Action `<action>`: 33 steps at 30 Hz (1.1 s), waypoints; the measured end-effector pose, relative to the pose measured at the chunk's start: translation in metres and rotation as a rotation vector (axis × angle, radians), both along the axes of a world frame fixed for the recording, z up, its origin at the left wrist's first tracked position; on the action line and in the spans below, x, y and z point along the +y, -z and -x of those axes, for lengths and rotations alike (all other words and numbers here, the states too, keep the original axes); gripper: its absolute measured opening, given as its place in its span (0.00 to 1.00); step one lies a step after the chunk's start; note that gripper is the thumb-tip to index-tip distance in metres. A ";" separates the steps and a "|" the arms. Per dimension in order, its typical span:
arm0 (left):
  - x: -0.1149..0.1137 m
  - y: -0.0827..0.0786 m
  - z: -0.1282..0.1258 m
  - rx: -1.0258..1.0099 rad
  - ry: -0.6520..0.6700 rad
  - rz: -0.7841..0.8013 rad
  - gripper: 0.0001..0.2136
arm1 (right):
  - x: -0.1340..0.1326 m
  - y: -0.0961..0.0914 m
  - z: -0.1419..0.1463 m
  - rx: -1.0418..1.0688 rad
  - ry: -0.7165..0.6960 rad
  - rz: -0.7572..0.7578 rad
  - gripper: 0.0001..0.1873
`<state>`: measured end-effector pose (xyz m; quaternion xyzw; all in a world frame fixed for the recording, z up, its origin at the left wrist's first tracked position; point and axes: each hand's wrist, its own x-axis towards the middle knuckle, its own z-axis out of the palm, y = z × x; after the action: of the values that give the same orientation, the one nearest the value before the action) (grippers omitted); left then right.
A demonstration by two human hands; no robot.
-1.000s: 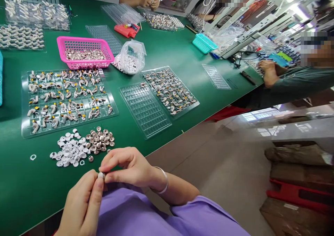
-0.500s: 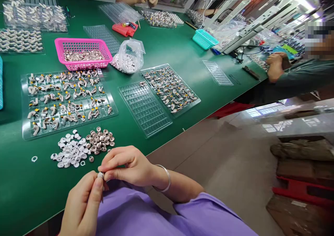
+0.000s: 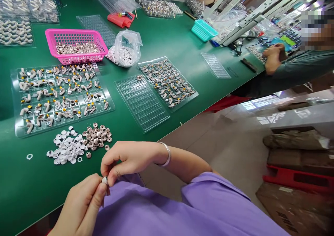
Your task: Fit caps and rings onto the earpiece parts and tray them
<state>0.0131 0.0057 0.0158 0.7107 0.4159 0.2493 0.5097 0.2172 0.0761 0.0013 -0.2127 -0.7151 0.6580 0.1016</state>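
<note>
My left hand (image 3: pixel 83 204) and my right hand (image 3: pixel 125 159) meet over my lap at the near edge of the green table (image 3: pixel 161 44). Both pinch one small white round part (image 3: pixel 104 180) between their fingertips; most of it is hidden. Just beyond them on the table lie a pile of white caps (image 3: pixel 65 149) and a pile of grey metal rings (image 3: pixel 97 136). A single white ring (image 3: pixel 29 156) lies apart to the left.
A clear tray of bent parts (image 3: pixel 57 96) sits behind the piles, an empty clear tray (image 3: pixel 142 102) and a filled tray (image 3: pixel 167 81) to its right. A pink basket (image 3: pixel 75 49) and a plastic bag (image 3: pixel 125 51) stand further back. A co-worker's hand (image 3: pixel 272 56) rests at the right edge.
Both hands stayed pinched on the small part. My right wrist rose and turned so its fingers point down. The view shifted slightly to the right.
</note>
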 end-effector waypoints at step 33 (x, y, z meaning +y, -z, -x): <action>0.015 0.019 0.027 0.145 -0.093 -0.612 0.12 | -0.029 0.007 0.020 0.304 0.561 -0.525 0.07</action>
<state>-0.0142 0.0205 -0.0027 0.8273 0.3889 0.3345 0.2291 0.1970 0.0476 -0.0054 -0.2665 -0.7499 0.4238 0.4325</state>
